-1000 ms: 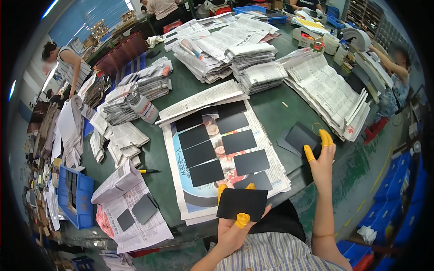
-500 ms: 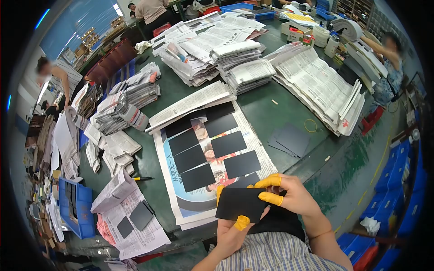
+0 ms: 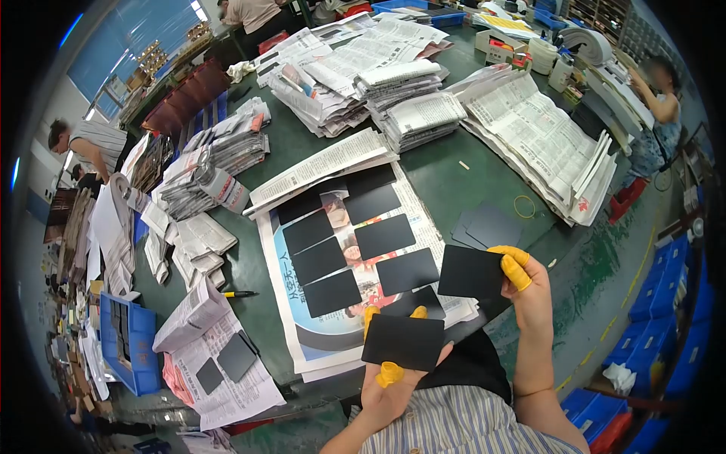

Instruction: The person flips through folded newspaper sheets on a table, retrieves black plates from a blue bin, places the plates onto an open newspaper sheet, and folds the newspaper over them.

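Observation:
My left hand (image 3: 387, 386), with yellow finger cots, holds a black rectangular plate (image 3: 402, 342) near my lap; whether it is one plate or a stack I cannot tell. Between yellow-covered thumb and fingers, my right hand (image 3: 527, 284) grips another black plate (image 3: 470, 272) by its right edge, raised over the table's front edge. Several more black plates, such as this one (image 3: 384, 236), lie in two columns on a printed newspaper sheet (image 3: 318, 354). A folded newspaper (image 3: 325, 174) covers part of the far row.
Newspaper stacks (image 3: 423, 121) stand at the back, with an open pile (image 3: 529, 136) to the right. Loose dark plates (image 3: 484, 225) and a rubber band (image 3: 524, 206) lie on the green table. At left are a pen (image 3: 240, 293) and a blue bin (image 3: 127, 348). Other people work around.
My right hand has moved right and up, away from my left hand, carrying one black plate. My left hand stays almost in place with its black plate.

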A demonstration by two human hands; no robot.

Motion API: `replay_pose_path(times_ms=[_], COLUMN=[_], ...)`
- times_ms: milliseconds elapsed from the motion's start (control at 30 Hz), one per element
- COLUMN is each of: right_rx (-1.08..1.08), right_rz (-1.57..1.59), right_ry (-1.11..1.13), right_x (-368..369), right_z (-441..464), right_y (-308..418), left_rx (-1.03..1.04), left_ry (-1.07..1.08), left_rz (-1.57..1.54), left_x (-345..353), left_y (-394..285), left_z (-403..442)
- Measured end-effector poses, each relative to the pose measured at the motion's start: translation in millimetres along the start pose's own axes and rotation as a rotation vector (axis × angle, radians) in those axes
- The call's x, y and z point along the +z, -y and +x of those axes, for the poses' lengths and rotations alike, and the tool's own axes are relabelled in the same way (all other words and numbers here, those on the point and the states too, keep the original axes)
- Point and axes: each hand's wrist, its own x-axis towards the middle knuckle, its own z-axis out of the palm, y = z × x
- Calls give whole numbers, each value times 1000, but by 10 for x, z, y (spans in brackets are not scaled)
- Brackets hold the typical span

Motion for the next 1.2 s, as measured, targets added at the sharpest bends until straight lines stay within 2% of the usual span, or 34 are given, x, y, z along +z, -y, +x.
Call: replay_pose_path(times_ms=[33,100,200,233,300,433,467,533,600,633,767,833,967,1033,1067,1133,1200], right_rx=[2,-133,-332,-327,-645,-641,-619,-397,-302,-298,-262,-153,-150,-600,-602,-780,-834], right_rz=[1,-156,-614,-612,-1346,-1239,-1182,-889,-783,-851,-814,-771,-765,-951,-952,-766,-757], right_ry=[-2,-90,-309,-307,-483,-378,-296,-95,126,231,306,390,394,153,153,261,444], right_x=[-29,-67,-146,-151,-151,-73,-5,89,138,153,324,293,339,438,411,297,242], right_z=[11,51,182,218,267,177,92,-73,-158,-174,-246,-215,-221,-240,-250,-277,-297], right_y=[-13,-54,-75,-66,-56,-44,7,55,80,77,73,17,22,21,-19,-165,-194], left_rx=[-2,-23,-93,-94,-91,-86,-75,-66,-84,-88,-118,-103,-77,-62,-80,-94,-99], left_ry=[-2,10,-65,-70,-62,-116,-101,-87,-70,-68,-96,-67,-97,-93,-130,-168,-175], left_rz=[0,6,91,93,119,78,79,79,45,44,44,75,25,-6,15,34,-31], left_x=[-8,-29,51,56,64,126,131,130,115,119,104,109,146,155,167,151,88], left_y=[17,49,15,13,14,13,19,33,51,59,94,103,102,96,91,99,132], left_z=[-1,-15,9,13,26,74,81,95,118,133,155,164,167,168,172,170,138])
